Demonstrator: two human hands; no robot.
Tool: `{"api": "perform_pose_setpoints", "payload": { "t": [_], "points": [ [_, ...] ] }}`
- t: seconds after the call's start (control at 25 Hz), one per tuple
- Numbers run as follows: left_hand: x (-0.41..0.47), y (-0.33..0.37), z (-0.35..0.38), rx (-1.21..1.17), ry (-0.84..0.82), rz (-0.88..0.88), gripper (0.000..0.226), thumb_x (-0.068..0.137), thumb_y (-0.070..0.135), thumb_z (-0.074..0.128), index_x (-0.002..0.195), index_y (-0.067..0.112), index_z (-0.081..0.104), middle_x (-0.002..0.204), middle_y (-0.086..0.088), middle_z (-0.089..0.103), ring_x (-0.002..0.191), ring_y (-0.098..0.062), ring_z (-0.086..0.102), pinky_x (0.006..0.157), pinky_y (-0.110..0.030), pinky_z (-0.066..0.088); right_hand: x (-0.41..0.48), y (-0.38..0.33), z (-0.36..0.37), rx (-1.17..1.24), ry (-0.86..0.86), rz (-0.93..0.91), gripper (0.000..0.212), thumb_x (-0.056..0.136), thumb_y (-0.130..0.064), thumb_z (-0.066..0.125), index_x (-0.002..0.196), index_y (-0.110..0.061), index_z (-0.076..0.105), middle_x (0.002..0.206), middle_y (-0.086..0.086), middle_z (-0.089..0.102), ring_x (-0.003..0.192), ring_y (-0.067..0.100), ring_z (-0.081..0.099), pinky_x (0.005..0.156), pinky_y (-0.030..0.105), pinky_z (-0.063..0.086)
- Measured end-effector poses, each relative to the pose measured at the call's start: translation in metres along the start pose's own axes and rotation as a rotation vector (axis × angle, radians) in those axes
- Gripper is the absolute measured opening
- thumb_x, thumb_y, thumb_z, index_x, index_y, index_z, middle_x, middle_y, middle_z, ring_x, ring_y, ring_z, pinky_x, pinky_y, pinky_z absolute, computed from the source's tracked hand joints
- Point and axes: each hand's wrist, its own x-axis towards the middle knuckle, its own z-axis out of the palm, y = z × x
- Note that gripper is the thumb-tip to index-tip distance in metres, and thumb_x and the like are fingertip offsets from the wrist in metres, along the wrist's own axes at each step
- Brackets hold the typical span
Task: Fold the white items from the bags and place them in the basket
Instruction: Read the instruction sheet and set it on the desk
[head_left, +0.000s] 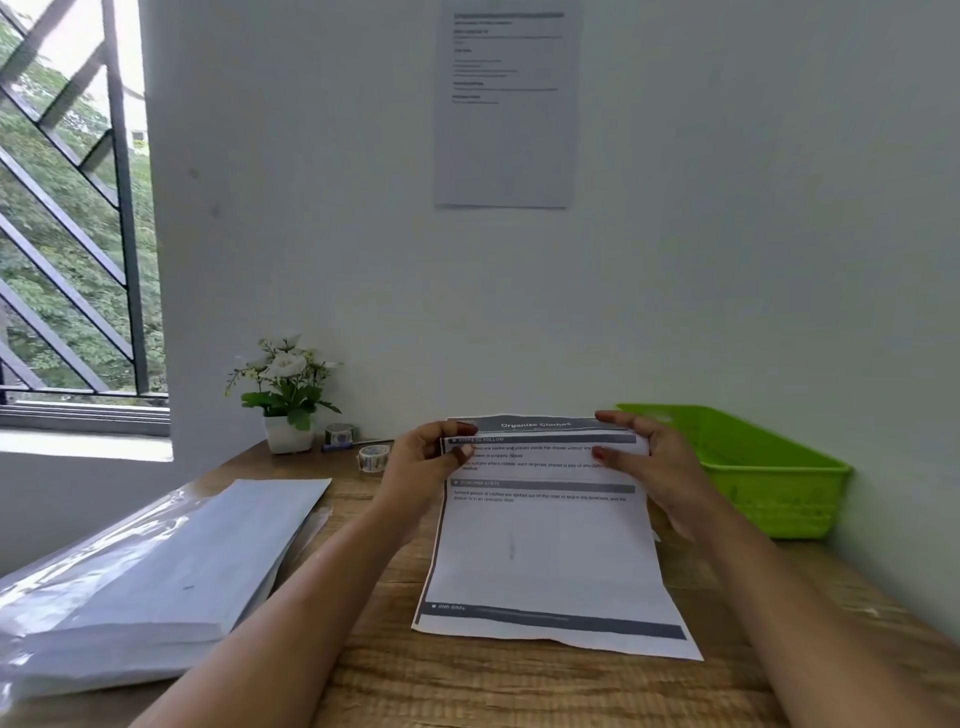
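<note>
My left hand (426, 462) pinches the far left corner of the printed sheet (545, 551), thumb on top and fingers curled behind. My right hand (654, 467) grips the far right corner the same way. The sheet lies dead ahead at 12 o'clock on the wooden desk (467, 686), its far edge lifted and bent toward me. The green basket (779, 499) sits at 2 o'clock against the wall. The clear bag of white sheets (156, 566) rests at 9 o'clock. A potted plant (285, 395) and a tape roll (373, 458) stand at 11 o'clock.
</note>
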Motion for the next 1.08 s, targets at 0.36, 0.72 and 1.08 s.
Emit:
{"api": "perform_pose_setpoints", "payload": {
  "t": [0.36,0.72,1.08],
  "points": [
    [0.005,-0.002,-0.011,0.651,0.031,0.099,0.017,0.087,0.019,0.066,0.103,0.023,0.072,0.098,0.001,0.068,0.088,-0.019,0.058,0.073,-0.025,0.046,0.001,0.0,-0.004,-0.448,0.083,-0.032,0.014,0.078,-0.017,0.076,0.089,-0.01,0.073,0.09,-0.002,0.059,0.086,0.017,0.056,0.068,0.026,0.043],
    [-0.002,-0.001,0.004,1.186,0.044,0.346,0.023,0.089,0.043,0.058,0.106,0.035,0.071,0.136,0.009,0.042,0.125,-0.018,0.031,0.096,-0.037,0.023,-0.006,-0.004,0.021,-1.025,0.108,-0.271,0.007,0.078,-0.045,0.069,0.082,-0.042,0.074,0.118,-0.017,0.054,0.118,0.013,0.04,0.092,0.036,0.028],
    [-0.003,-0.006,0.008,1.08,0.021,0.427,0.019,0.088,0.038,0.06,0.097,0.03,0.075,0.134,0.014,0.047,0.122,-0.016,0.031,0.088,-0.032,0.02,-0.012,-0.006,0.036,-1.124,0.02,-0.441,0.009,0.081,-0.044,0.065,0.082,-0.04,0.073,0.119,-0.023,0.053,0.119,0.009,0.038,0.089,0.032,0.014]
  ]
}}
